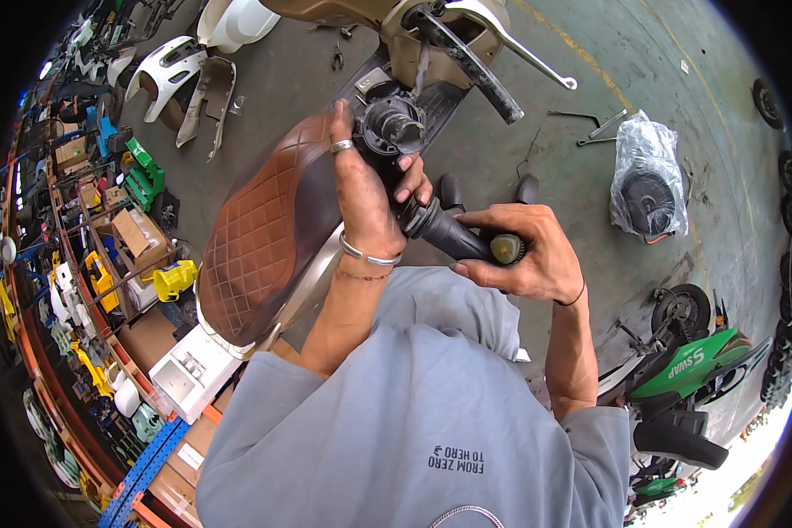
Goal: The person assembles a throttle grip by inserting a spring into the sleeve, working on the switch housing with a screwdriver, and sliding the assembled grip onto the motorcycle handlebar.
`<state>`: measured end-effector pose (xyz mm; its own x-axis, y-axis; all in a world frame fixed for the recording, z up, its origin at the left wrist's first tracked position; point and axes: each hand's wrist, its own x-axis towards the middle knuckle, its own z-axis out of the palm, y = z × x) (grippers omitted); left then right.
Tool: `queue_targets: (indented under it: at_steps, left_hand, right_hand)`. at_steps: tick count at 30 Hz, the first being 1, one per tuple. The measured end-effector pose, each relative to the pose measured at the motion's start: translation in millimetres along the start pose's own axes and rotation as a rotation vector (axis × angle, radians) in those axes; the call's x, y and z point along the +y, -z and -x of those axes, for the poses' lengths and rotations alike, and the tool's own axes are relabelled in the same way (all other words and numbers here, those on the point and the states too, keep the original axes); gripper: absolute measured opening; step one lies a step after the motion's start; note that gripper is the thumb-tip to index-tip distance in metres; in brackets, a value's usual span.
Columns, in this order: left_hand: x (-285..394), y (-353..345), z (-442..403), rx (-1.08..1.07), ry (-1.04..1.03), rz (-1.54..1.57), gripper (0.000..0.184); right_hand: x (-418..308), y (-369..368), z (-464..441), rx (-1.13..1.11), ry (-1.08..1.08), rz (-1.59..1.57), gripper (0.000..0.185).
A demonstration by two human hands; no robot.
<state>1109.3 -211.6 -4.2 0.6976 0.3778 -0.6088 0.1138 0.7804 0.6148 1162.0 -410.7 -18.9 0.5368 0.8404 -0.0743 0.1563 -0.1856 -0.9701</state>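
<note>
My left hand (368, 198) is wrapped round a black round part (394, 121) with a short cylinder at its centre. Its thumb lies along the part's side and its fingers curl beneath. In my right hand (541, 251) is a thick black tube-like piece (453, 236), gripped between thumb and fingers near its yellowish end (505, 249). The ribbed end of that piece meets the underside of the left hand; whether it joins the round part is hidden. Both hands are above my lap, beside a scooter with a brown quilted seat (268, 229).
The scooter's handlebar lever (524, 51) juts out ahead. Pliers (337, 57) and white body panels (169, 75) lie on the floor. A plastic-wrapped wheel (649, 198) lies to the right, near a green motorbike (691, 365). Shelves with parts and boxes (141, 238) line the left.
</note>
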Motion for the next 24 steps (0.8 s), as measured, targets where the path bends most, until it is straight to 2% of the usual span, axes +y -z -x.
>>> queue_targets:
  at_steps: [4, 7, 10, 14, 15, 17, 22, 24]
  left_hand:
    - [3.1, 4.3, -2.4, -0.109, 0.039, 0.101, 0.067]
    - [2.5, 5.3, -4.6, -0.152, 0.066, 0.161, 0.069]
    - [1.3, 5.5, -5.7, -0.154, 0.083, 0.226, 0.07]
    - [2.8, 7.1, -6.2, -0.161, 0.118, 0.284, 0.069]
    - [2.6, 7.1, -6.3, -0.167, 0.127, 0.289, 0.069]
    - [3.8, 5.7, -6.0, -0.159, 0.161, 0.333, 0.069]
    - [5.6, 4.2, -5.4, -0.13, 0.174, 0.325, 0.069]
    - [6.9, 1.1, -4.3, -0.112, 0.171, 0.312, 0.069]
  right_hand:
    - [2.7, 6.3, -4.8, -0.134, -0.139, -0.195, 0.047]
    - [19.9, 1.3, -5.9, -0.182, -0.205, -0.456, 0.052]
    - [43.6, -4.1, -5.4, -0.233, -0.186, -0.668, 0.051]
    - [87.8, -15.8, 0.8, -0.248, -0.214, -1.09, 0.062]
    - [89.2, -21.1, 2.3, -0.203, -0.167, -1.222, 0.054]
    - [93.2, -29.3, 3.0, -0.169, -0.11, -1.373, 0.054]
    - [104.7, -30.7, -2.3, -0.18, -0.042, -1.488, 0.064]
    - [95.5, -27.8, -9.1, -0.191, -0.041, -1.406, 0.059]
